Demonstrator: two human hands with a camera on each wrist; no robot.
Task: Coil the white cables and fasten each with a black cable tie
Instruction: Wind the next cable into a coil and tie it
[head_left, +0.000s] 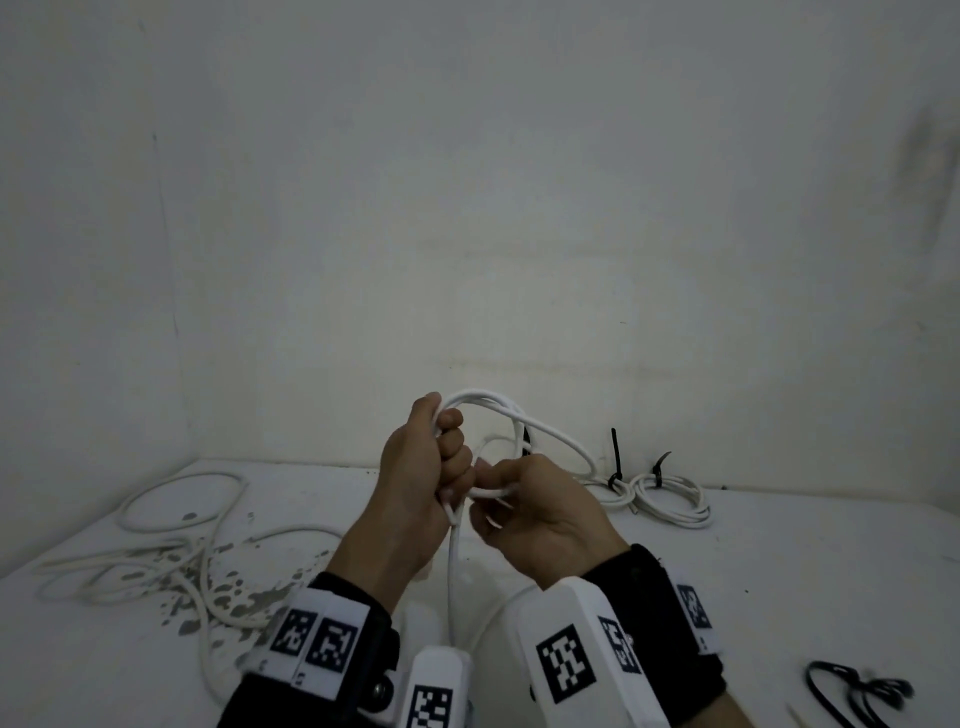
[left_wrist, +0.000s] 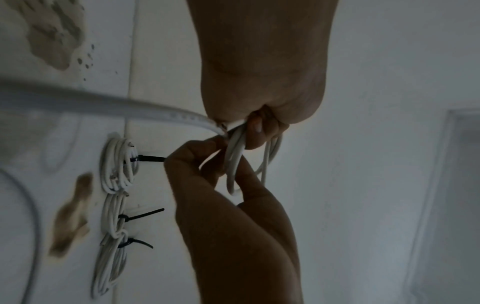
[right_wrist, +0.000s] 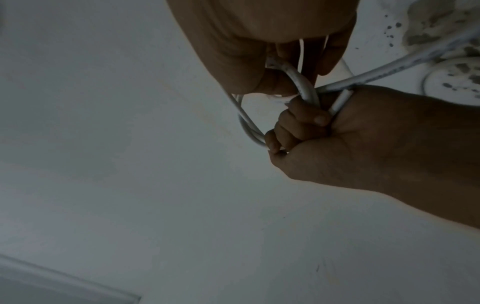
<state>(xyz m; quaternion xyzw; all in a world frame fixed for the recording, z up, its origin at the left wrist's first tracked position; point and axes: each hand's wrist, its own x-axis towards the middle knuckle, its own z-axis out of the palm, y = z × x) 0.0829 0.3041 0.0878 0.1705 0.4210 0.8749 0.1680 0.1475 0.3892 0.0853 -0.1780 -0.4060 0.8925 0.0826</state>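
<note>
- No words, brands or numbers can be read.
- Faint print runs along the white cable (left_wrist: 182, 118), too blurred to read.
- Black-and-white square marker codes (head_left: 564, 663) sit on the wrist units.

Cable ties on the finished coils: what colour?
Black, on the white finished coils; the cable ties show best in the left wrist view.

White cable (head_left: 545, 431); white coiled bundles (head_left: 670, 501) cinched by black cable ties (head_left: 616, 457). White tabletop (head_left: 779, 561), flecked with grey-brown chipped patches (head_left: 228, 597). Black wrist straps (head_left: 639, 577) bearing white blocks with black-and-white square markers (head_left: 565, 665). Loose black ties (head_left: 857, 691) at lower right.
</note>
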